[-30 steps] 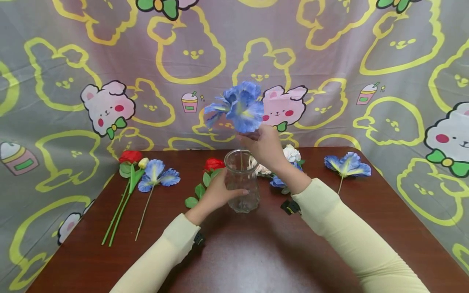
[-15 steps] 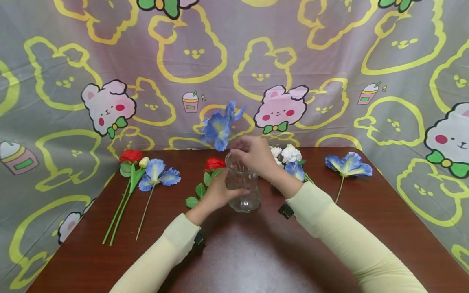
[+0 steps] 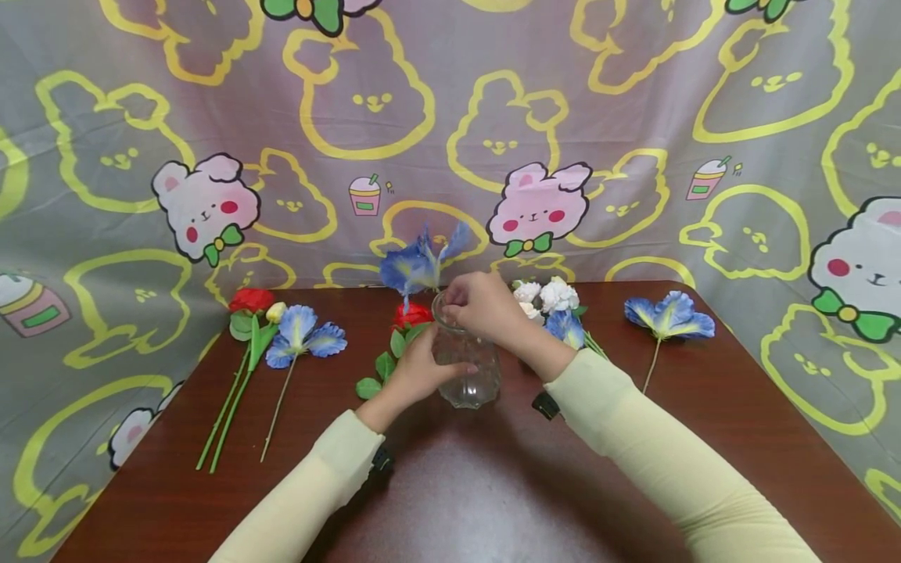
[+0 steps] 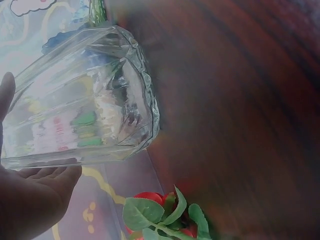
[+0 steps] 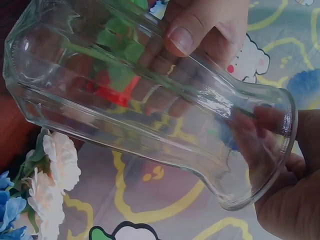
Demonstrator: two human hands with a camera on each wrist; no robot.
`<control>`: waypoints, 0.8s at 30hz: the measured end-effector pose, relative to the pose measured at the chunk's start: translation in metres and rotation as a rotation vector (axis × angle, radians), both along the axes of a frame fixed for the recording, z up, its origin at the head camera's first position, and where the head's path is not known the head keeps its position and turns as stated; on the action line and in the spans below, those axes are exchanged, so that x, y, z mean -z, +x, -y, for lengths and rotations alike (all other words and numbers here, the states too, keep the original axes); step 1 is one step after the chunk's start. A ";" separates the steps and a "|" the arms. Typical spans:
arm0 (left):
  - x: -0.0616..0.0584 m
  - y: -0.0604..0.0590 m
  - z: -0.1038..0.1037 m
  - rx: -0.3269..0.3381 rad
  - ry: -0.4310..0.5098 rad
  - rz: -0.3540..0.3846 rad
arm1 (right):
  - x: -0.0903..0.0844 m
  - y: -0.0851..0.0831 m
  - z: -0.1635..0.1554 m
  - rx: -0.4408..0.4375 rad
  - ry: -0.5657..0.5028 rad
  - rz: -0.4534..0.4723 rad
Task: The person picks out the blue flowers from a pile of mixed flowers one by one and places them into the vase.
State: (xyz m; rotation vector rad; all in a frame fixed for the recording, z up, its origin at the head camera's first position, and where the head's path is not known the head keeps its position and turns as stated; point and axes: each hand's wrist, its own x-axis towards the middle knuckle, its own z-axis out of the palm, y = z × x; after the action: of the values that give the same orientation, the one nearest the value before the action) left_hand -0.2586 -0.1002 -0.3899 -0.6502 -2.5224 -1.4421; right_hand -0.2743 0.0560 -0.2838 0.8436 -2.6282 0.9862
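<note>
A clear glass vase [image 3: 468, 379] stands upright on the dark wooden table. My left hand [image 3: 417, 366] holds it round the side, thumb across the front; the left wrist view shows the vase's faceted base [image 4: 142, 95]. At the vase mouth, my right hand [image 3: 489, 309] pinches the stem of a blue iris [image 3: 411, 270]. The iris bloom leans left, above and behind the rim. In the right wrist view the fingertips [image 5: 247, 137] show through the glass neck. Most of the iris stem is hidden by the hand and glass.
A red rose [image 3: 411, 315] with green leaves lies behind my left hand. Left of it lie another red rose [image 3: 251, 300], a pale yellow tulip [image 3: 276, 313] and a blue iris [image 3: 299, 336]. White flowers [image 3: 559, 295] lie right of the vase, another blue iris [image 3: 669, 317] farther right.
My right hand has come down and left to the vase mouth, lowering the iris with it. The bloom has tipped over to the left. My left hand keeps its hold on the vase.
</note>
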 end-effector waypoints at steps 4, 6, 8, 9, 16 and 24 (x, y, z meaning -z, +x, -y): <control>0.000 -0.001 0.001 0.022 0.018 -0.010 | -0.001 0.000 0.001 -0.008 0.045 -0.001; 0.000 -0.001 0.001 0.024 0.021 -0.011 | -0.002 0.000 0.002 -0.009 0.075 -0.004; 0.000 0.000 0.001 0.023 0.018 -0.010 | -0.003 0.000 0.003 -0.004 0.113 -0.010; 0.000 0.000 0.001 0.024 0.017 -0.012 | -0.003 0.000 0.004 -0.002 0.131 -0.012; 0.001 -0.001 0.002 0.029 0.013 -0.014 | -0.006 0.000 0.007 0.020 0.212 0.040; -0.009 0.006 0.000 0.077 0.070 -0.029 | -0.008 -0.002 0.008 0.014 0.258 0.075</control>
State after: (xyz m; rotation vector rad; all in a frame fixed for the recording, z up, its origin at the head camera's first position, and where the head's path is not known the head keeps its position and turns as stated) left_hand -0.2526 -0.1002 -0.3810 -0.7584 -2.4387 -1.5272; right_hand -0.2766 0.0484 -0.2760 0.8552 -2.8644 0.6963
